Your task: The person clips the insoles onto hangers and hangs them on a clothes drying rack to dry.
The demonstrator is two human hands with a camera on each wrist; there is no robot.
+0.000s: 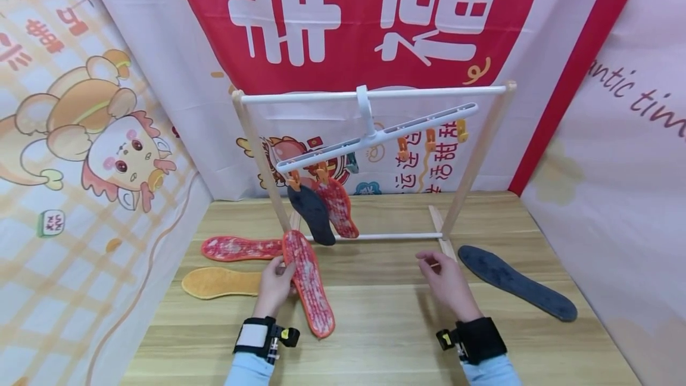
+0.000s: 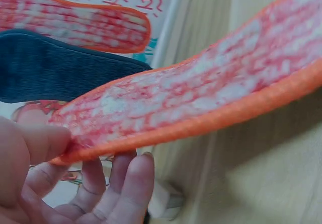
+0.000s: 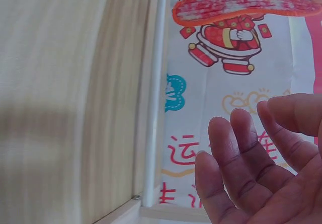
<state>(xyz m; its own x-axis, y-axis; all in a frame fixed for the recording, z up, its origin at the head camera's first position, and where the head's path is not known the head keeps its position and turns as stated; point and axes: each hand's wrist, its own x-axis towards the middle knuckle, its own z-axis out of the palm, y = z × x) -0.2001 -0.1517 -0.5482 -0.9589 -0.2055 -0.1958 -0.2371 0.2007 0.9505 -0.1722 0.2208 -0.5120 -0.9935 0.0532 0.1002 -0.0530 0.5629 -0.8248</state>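
A red-and-white insole with an orange edge [image 1: 309, 290] is pinched near one end by my left hand [image 1: 276, 285], thumb on top and fingers beneath, as the left wrist view shows. My right hand [image 1: 443, 276] is held over the table with loosely bent fingers and nothing in it. From the low left end of a tilted white hanger [image 1: 370, 139], orange clips hold a dark insole [image 1: 312, 213] and another red insole [image 1: 340, 210]. On the table at the left lie a red insole [image 1: 236, 248] and a yellow insole [image 1: 220, 282], both partly covered by the left hand or its insole.
The hanger hooks over the top bar of a wooden rack [image 1: 477, 159]. Orange and yellow clips [image 1: 430, 140] hang along its higher right side. A dark insole [image 1: 517, 282] lies at the table's right. Printed cloth walls [image 1: 605, 153] enclose the wooden table [image 1: 386, 326].
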